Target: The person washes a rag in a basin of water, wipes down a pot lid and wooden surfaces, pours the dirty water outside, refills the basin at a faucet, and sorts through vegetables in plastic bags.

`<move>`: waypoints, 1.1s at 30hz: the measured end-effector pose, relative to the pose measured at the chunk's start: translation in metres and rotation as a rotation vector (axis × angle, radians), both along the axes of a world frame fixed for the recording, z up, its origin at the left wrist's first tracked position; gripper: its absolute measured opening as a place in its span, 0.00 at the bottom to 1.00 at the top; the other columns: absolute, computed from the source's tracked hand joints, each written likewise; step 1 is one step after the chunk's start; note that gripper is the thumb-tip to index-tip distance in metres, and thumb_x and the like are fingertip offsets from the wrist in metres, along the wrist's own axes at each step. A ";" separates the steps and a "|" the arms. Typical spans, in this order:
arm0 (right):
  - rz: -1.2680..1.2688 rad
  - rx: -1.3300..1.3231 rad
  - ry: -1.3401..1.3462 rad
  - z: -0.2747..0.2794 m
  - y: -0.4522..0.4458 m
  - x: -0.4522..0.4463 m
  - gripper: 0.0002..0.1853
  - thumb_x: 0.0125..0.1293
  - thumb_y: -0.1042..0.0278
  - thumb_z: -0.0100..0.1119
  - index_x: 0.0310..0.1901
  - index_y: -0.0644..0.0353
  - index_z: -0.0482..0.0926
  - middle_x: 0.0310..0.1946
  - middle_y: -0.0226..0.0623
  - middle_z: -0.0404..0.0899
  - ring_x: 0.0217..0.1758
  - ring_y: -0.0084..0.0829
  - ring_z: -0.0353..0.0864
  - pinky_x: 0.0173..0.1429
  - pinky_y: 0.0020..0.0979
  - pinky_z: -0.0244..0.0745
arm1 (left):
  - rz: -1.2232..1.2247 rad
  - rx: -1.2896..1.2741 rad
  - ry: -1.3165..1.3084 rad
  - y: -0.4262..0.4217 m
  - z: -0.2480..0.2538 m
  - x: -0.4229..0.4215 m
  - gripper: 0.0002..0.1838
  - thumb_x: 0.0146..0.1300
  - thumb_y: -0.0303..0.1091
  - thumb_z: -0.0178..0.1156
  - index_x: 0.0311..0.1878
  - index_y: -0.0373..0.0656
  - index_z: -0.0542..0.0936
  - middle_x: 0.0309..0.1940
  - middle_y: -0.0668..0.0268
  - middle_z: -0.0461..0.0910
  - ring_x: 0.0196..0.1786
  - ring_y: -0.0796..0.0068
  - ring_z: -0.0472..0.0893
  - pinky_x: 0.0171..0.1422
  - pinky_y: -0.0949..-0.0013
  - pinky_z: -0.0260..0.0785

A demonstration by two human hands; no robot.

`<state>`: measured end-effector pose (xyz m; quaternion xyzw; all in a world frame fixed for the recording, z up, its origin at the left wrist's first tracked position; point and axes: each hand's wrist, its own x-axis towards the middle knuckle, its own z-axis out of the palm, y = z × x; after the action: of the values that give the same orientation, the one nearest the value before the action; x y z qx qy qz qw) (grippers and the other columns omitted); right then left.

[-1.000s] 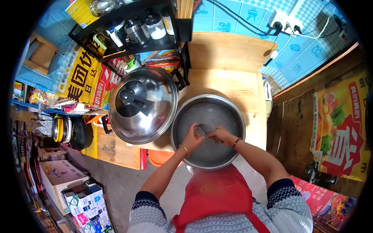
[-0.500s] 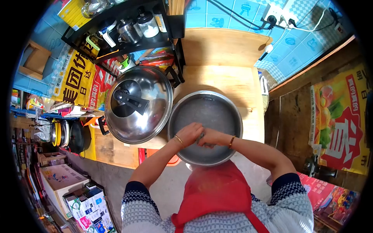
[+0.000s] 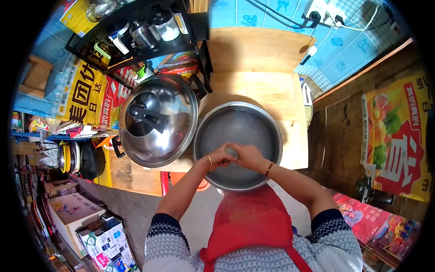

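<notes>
A wide metal basin (image 3: 265,122) holds greyish water and stands at the front edge of the wooden table. Over its near half, my left hand (image 3: 222,155) and my right hand (image 3: 248,157) meet, both with fingers closed. A small grey, wet-looking piece (image 3: 233,153) shows between them, gripped by both; I cannot make out exactly what it is. Left of the basin sits a large pan with a shiny domed lid (image 3: 167,136) and a black lid handle.
A black shelf (image 3: 136,56) with jars and a kettle is behind the lidded pan. The wooden table (image 3: 253,86) has a raised back board. Plugs and cables (image 3: 315,18) hang at the back right. Cardboard boxes (image 3: 74,211) stand on the floor at left.
My hands were apart at first, with a dark grey piece between them; they have come together and closed around it. The whole view has shifted slightly.
</notes>
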<state>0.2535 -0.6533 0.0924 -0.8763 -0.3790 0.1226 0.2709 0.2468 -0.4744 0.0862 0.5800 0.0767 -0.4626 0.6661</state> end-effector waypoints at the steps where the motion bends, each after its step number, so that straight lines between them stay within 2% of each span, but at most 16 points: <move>1: -0.132 0.215 0.084 -0.022 0.001 -0.002 0.25 0.52 0.67 0.57 0.53 0.53 0.65 0.30 0.39 0.74 0.24 0.36 0.77 0.27 0.36 0.72 | 0.039 0.086 -0.186 0.001 0.001 -0.004 0.29 0.44 0.25 0.62 0.53 0.41 0.67 0.25 0.65 0.70 0.26 0.76 0.73 0.27 0.77 0.61; 2: -0.263 0.430 0.168 -0.033 0.001 -0.002 0.22 0.53 0.68 0.57 0.51 0.54 0.67 0.28 0.37 0.73 0.22 0.30 0.75 0.21 0.32 0.70 | 0.078 0.172 -0.371 0.003 0.003 -0.008 0.30 0.45 0.26 0.62 0.55 0.41 0.65 0.29 0.63 0.70 0.29 0.74 0.73 0.30 0.75 0.63; 3: -0.265 0.432 0.168 -0.023 0.000 0.000 0.22 0.53 0.68 0.57 0.51 0.54 0.67 0.28 0.37 0.73 0.22 0.30 0.75 0.21 0.32 0.70 | 0.117 0.257 -0.557 0.004 0.004 -0.014 0.31 0.46 0.27 0.61 0.57 0.41 0.64 0.33 0.61 0.70 0.32 0.72 0.74 0.34 0.73 0.65; 5: -0.583 0.643 1.490 0.016 -0.003 0.005 0.12 0.56 0.68 0.54 0.43 0.55 0.69 0.28 0.33 0.71 0.18 0.20 0.69 0.12 0.21 0.58 | 0.195 0.427 -0.930 0.004 0.009 -0.023 0.33 0.47 0.28 0.61 0.60 0.40 0.62 0.41 0.58 0.70 0.39 0.67 0.75 0.40 0.69 0.70; 6: -0.584 0.646 1.489 0.019 -0.004 0.004 0.12 0.56 0.68 0.54 0.43 0.55 0.69 0.28 0.33 0.71 0.18 0.20 0.69 0.12 0.21 0.58 | 0.192 0.427 -0.931 0.003 0.018 -0.027 0.33 0.47 0.28 0.61 0.60 0.40 0.62 0.41 0.58 0.70 0.39 0.67 0.75 0.40 0.69 0.70; 8: -0.724 0.878 1.941 0.024 -0.005 0.001 0.06 0.58 0.66 0.52 0.36 0.54 0.68 0.27 0.32 0.69 0.15 0.17 0.62 0.10 0.14 0.47 | -0.074 0.810 -1.509 0.000 0.037 -0.035 0.31 0.49 0.28 0.58 0.60 0.43 0.63 0.51 0.56 0.67 0.54 0.59 0.70 0.57 0.62 0.65; 12: -0.742 0.924 2.279 0.036 0.002 -0.025 0.05 0.58 0.66 0.51 0.34 0.55 0.68 0.25 0.33 0.68 0.13 0.17 0.56 0.10 0.15 0.46 | -0.283 0.786 -1.730 0.015 0.029 -0.040 0.29 0.49 0.28 0.57 0.58 0.41 0.65 0.57 0.55 0.64 0.60 0.56 0.65 0.63 0.59 0.59; 14: -0.464 0.903 2.559 0.028 0.010 -0.035 0.05 0.58 0.66 0.49 0.31 0.56 0.68 0.25 0.33 0.67 0.13 0.17 0.55 0.11 0.14 0.45 | -0.381 0.542 -2.034 0.017 0.057 -0.028 0.24 0.52 0.29 0.55 0.55 0.39 0.67 0.55 0.56 0.65 0.55 0.59 0.68 0.59 0.60 0.62; 18: -0.264 0.729 2.503 0.064 0.003 -0.011 0.07 0.55 0.67 0.54 0.31 0.58 0.69 0.23 0.29 0.67 0.16 0.19 0.60 0.13 0.16 0.49 | -0.472 0.504 -2.086 0.008 0.101 0.000 0.23 0.46 0.32 0.57 0.49 0.37 0.70 0.46 0.56 0.70 0.47 0.60 0.72 0.51 0.63 0.66; 20: -0.186 0.468 1.965 0.080 0.006 -0.001 0.05 0.55 0.70 0.52 0.27 0.56 0.67 0.16 0.29 0.63 0.14 0.18 0.59 0.11 0.18 0.47 | -0.555 0.441 -2.033 0.005 0.107 0.014 0.22 0.46 0.32 0.56 0.49 0.39 0.71 0.39 0.59 0.72 0.41 0.61 0.73 0.44 0.64 0.67; 24: -0.290 0.424 1.614 0.090 0.012 -0.017 0.05 0.51 0.72 0.54 0.24 0.56 0.68 0.13 0.26 0.62 0.14 0.19 0.62 0.12 0.20 0.51 | -0.676 0.535 -1.890 0.007 0.087 -0.002 0.16 0.47 0.30 0.54 0.43 0.40 0.72 0.35 0.60 0.73 0.39 0.61 0.73 0.44 0.64 0.68; 27: -0.313 0.312 1.333 0.077 0.013 -0.021 0.05 0.47 0.74 0.55 0.22 0.57 0.69 0.14 0.28 0.66 0.14 0.19 0.65 0.13 0.21 0.53 | -0.723 0.746 -1.599 0.002 0.075 -0.016 0.09 0.47 0.29 0.53 0.34 0.40 0.73 0.33 0.59 0.74 0.39 0.59 0.74 0.43 0.65 0.68; 29: -0.318 0.142 0.973 0.087 0.017 -0.022 0.05 0.46 0.72 0.56 0.25 0.62 0.73 0.19 0.40 0.75 0.18 0.31 0.75 0.18 0.30 0.66 | -0.581 0.808 -1.618 0.002 0.056 -0.016 0.07 0.46 0.29 0.53 0.31 0.42 0.70 0.30 0.61 0.73 0.36 0.62 0.75 0.38 0.63 0.71; 30: -0.324 0.139 0.983 0.084 0.017 -0.023 0.05 0.46 0.72 0.56 0.25 0.62 0.73 0.19 0.40 0.75 0.18 0.31 0.75 0.18 0.30 0.66 | -0.583 0.799 -1.610 -0.001 0.051 -0.016 0.07 0.46 0.29 0.53 0.31 0.42 0.70 0.30 0.61 0.73 0.36 0.62 0.75 0.38 0.63 0.71; 32: -0.198 0.157 0.236 0.069 0.018 -0.025 0.10 0.47 0.71 0.52 0.30 0.67 0.77 0.21 0.47 0.78 0.24 0.40 0.79 0.29 0.37 0.72 | -0.551 0.909 -1.375 -0.004 0.038 -0.017 0.09 0.46 0.27 0.54 0.34 0.41 0.72 0.30 0.58 0.76 0.35 0.57 0.77 0.39 0.59 0.71; 33: -0.198 0.155 0.253 0.057 0.019 -0.021 0.10 0.47 0.71 0.52 0.30 0.67 0.77 0.21 0.47 0.78 0.24 0.40 0.79 0.29 0.37 0.72 | -0.556 0.903 -1.360 -0.007 0.041 -0.019 0.09 0.46 0.27 0.54 0.34 0.41 0.72 0.30 0.58 0.76 0.35 0.57 0.77 0.39 0.59 0.71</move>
<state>0.2321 -0.6346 0.1492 -0.8634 -0.2621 0.1748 0.3940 0.2276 -0.4810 0.1277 0.9381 -0.3069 -0.0865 0.1354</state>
